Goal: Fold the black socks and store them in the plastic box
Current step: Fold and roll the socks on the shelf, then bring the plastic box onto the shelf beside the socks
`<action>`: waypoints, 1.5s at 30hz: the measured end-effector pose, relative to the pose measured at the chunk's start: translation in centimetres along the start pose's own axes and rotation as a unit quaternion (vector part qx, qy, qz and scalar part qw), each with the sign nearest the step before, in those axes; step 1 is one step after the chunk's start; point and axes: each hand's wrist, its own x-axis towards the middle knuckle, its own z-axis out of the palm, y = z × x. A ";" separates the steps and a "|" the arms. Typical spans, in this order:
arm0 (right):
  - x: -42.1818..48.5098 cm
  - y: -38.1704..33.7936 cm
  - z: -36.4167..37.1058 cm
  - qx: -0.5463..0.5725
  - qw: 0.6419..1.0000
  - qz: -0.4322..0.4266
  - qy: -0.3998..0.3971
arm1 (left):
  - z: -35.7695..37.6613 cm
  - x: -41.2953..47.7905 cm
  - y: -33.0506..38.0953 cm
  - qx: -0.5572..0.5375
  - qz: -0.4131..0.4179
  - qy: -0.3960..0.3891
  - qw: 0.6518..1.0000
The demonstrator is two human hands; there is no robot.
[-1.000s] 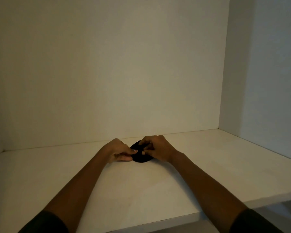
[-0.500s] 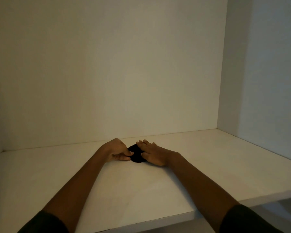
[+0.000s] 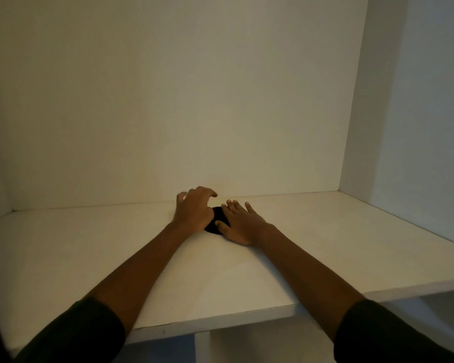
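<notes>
A small folded bundle of black socks (image 3: 217, 224) lies on the white shelf board (image 3: 325, 247), near the back wall. My left hand (image 3: 193, 209) covers its left side, wrist low and fingers lifted, curled and spread above it. My right hand (image 3: 240, 224) lies flat with fingers apart, pressing on the bundle's right side. Only a narrow dark strip of sock shows between the two hands. No plastic box is in view.
The shelf sits in a white alcove with a back wall (image 3: 194, 100) and a right side wall (image 3: 417, 127) close by. The board's front edge (image 3: 220, 319) runs across the bottom, with a lower compartment below it.
My left hand has let go of its pinch on the bundle and risen with fingers spreading. My right hand went from gripping to lying flat on the socks.
</notes>
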 end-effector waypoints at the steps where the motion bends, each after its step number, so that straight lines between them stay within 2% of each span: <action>1: 0.0 0.0 0.0 0.003 1.000 0.001 -0.003 | 0.4 -0.2 0.3 0.013 0.012 -0.019 1.000; 5: -0.3 -0.1 -0.2 0.052 0.998 0.004 -0.031 | 3.1 -0.4 0.2 0.077 -0.007 -0.177 0.981; 11: -0.1 -0.2 -0.4 0.063 0.997 0.027 -0.044 | 3.6 0.6 -0.8 -0.013 -0.011 -0.188 0.982; 14: 0.1 -0.2 -0.2 0.045 0.997 0.036 -0.049 | 3.5 1.2 -0.9 -0.016 -0.028 -0.221 0.975; 17: 0.2 -0.1 0.2 0.051 0.996 0.038 -0.056 | 3.9 1.0 -1.3 -0.010 -0.025 -0.222 0.975; 21: 0.6 0.4 0.6 0.127 0.991 0.034 -0.035 | 3.4 1.0 -0.6 -0.018 -0.035 -0.239 0.970; 23: 0.4 1.0 -0.4 0.201 0.978 0.050 -0.021 | 1.9 1.1 0.2 -0.094 -0.081 -0.258 0.958; 24: 0.0 1.2 -1.1 0.252 0.966 0.061 -0.013 | 1.3 1.1 0.3 -0.144 -0.110 -0.265 0.947; 26: -0.9 1.8 -2.0 0.387 0.916 0.095 0.039 | 0.4 0.2 1.1 -0.189 -0.130 -0.261 0.938; 28: -1.8 2.2 -2.2 0.440 0.887 0.107 0.094 | -0.2 -0.5 1.5 -0.166 -0.113 -0.214 0.956; 31: -3.3 2.2 -3.6 0.450 0.863 0.111 0.200 | -2.5 -1.1 2.2 -0.037 -0.059 -0.172 0.983; 33: -5.6 2.0 -5.1 0.483 0.825 0.096 0.277 | -4.3 -2.5 3.6 0.056 -0.035 -0.157 0.985; 37: -11.7 2.1 -5.6 0.474 0.746 0.030 0.467 | -4.6 -10.0 10.4 0.057 0.038 -0.071 0.995; 39: -15.3 1.7 -4.4 0.443 0.709 -0.002 0.549 | -2.3 -13.5 13.3 0.058 0.053 -0.078 0.994; 41: -18.6 1.1 -2.3 0.443 0.672 -0.036 0.593 | 0.4 -15.4 14.6 0.085 0.067 -0.056 0.993; 44: -22.3 0.9 2.4 0.498 0.614 -0.054 0.610 | 2.8 -16.4 14.7 0.124 0.101 0.067 0.985; 45: -23.1 1.2 4.1 0.510 0.609 -0.048 0.606 | 3.3 -16.5 14.5 0.129 0.110 0.111 0.979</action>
